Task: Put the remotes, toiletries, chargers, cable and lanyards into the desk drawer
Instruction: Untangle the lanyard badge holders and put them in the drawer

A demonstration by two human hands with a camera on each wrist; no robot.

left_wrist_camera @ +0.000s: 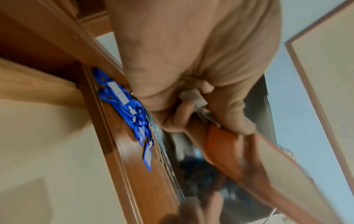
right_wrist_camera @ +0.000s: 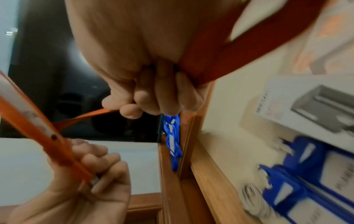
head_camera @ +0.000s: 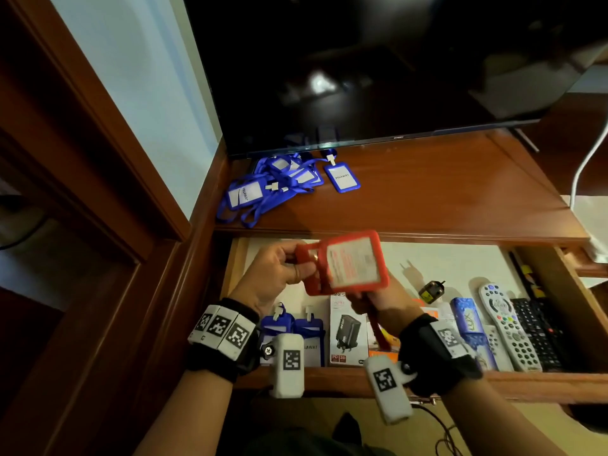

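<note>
Above the open drawer both hands hold a red badge holder with its red strap. My left hand pinches the holder's clip end. My right hand grips the red strap below the holder, and the strap hangs down past that wrist. A heap of blue lanyards with badge holders lies on the desk top under the television. In the drawer lie two blue badge holders, a charger box, a black plug, a blue soap pack and remotes.
A black television stands at the back of the desk top. A white cable hangs at the right edge. A wooden door frame is on the left. A coiled white cable lies near the drawer's corner.
</note>
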